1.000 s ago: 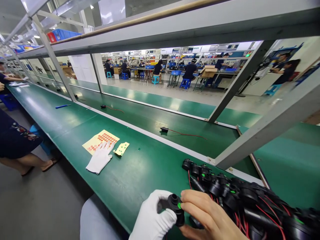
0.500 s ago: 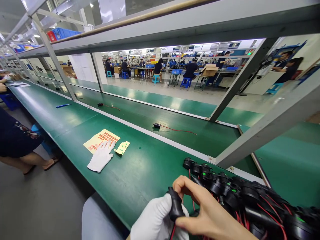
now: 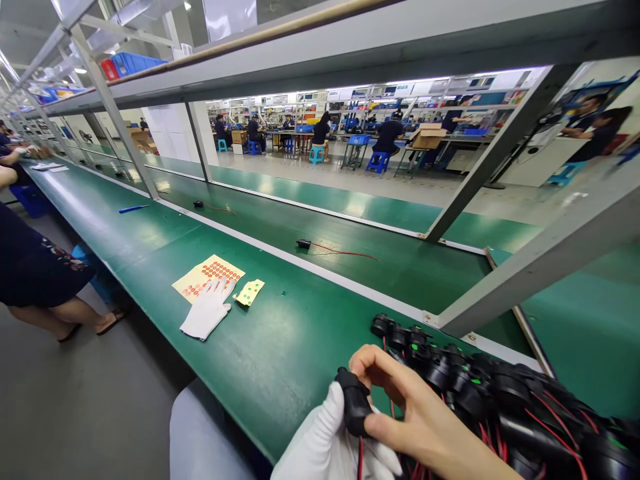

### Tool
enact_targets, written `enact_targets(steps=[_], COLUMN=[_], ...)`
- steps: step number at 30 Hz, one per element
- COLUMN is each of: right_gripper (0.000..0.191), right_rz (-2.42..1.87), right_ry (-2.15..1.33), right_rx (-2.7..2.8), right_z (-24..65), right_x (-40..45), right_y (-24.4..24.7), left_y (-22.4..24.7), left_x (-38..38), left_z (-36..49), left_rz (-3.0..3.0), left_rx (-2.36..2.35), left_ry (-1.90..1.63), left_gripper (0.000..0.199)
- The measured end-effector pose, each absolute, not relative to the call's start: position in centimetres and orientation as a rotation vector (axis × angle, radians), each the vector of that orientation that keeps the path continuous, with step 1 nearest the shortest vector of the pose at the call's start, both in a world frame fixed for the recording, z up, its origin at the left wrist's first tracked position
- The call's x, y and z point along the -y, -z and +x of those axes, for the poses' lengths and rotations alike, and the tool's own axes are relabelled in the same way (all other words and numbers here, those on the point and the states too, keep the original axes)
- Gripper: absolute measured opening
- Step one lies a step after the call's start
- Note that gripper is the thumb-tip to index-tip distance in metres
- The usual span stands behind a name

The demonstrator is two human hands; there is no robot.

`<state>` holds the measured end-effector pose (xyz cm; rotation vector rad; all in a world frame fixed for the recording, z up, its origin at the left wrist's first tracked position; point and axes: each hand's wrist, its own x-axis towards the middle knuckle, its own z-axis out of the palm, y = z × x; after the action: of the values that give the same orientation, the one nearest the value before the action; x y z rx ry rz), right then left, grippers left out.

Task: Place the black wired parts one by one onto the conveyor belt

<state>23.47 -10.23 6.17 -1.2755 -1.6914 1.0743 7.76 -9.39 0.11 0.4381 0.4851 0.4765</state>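
A small black cylindrical part with red and black wires trailing from its lower end is between my hands, near the front edge of the green bench. My left hand, in a white glove, is closed around it from the left and below. Bare, my right hand pinches the part from the right, thumb low on its body and fingers curled near its top. Right of my hands lies a pile of similar black parts with red wires, several bearing green dots.
A white glove partly covers a sheet of red stickers; a scrap with green dots lies beside it. Wired black parts sit on the sunken belt. Metal posts carry an overhead shelf. At left stands a person.
My hands and the black part have shifted slightly right in view, and the part's narrow tip shows more plainly. The parts on the belt have moved left.
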Motion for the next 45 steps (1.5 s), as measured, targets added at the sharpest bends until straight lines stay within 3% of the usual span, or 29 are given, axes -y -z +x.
enact_targets(steps=[2,5,15,18,21,24,30,36,42,45], right_gripper=[0.034,0.059,0.072,0.059,0.027,0.031,0.048,0.049,0.053,0.046], right_rz=[-1.161,-1.068,-0.993,-0.985,-1.033,-1.035,-1.093,-1.083,-1.128,-1.229], right_ry=[-0.912,-0.699,-0.565,-0.7,-1.0,-1.277,-1.472,-1.468,-1.384,-1.369], right_rx=[1.879,2.056,2.104,1.981,1.655,1.417,1.229,1.225,1.301,1.337], right_z=[24.0,24.5,23.6,23.6,23.9,24.2,23.4,22.5,23.0,23.1], right_x=[10.6,11.0,11.5,11.2,10.9,10.7,10.5,10.3,10.1,10.2], right_y=[-6.8,-7.4,-8.0,-7.4,-5.9,-4.3,-4.1,-5.4,-4.7,-4.6], left_y=[-0.8,-1.6,-1.5,-0.7,-0.4,-0.8,-3.1,-3.3,-1.3,-1.0], left_x=[9.1,8.4,8.5,8.9,9.4,9.9,9.4,8.7,9.1,8.9], left_z=[6.8,5.5,4.5,4.7,4.8,4.8,4.7,5.0,6.6,6.9], left_rz=[0.694,1.097,1.868,1.933,2.049,2.125,1.599,0.822,0.327,0.128], left_rx=[-0.593,-0.797,-0.817,-0.943,-1.043,-1.102,-1.133,-0.572,-0.383,-0.179], left_ry=[-0.625,-0.918,-1.2,-1.316,-1.398,-1.405,-0.921,-0.703,-0.647,-0.559], left_gripper=[0.069,0.042,0.039,0.043,0.056,0.055,0.028,0.068,0.07,0.063])
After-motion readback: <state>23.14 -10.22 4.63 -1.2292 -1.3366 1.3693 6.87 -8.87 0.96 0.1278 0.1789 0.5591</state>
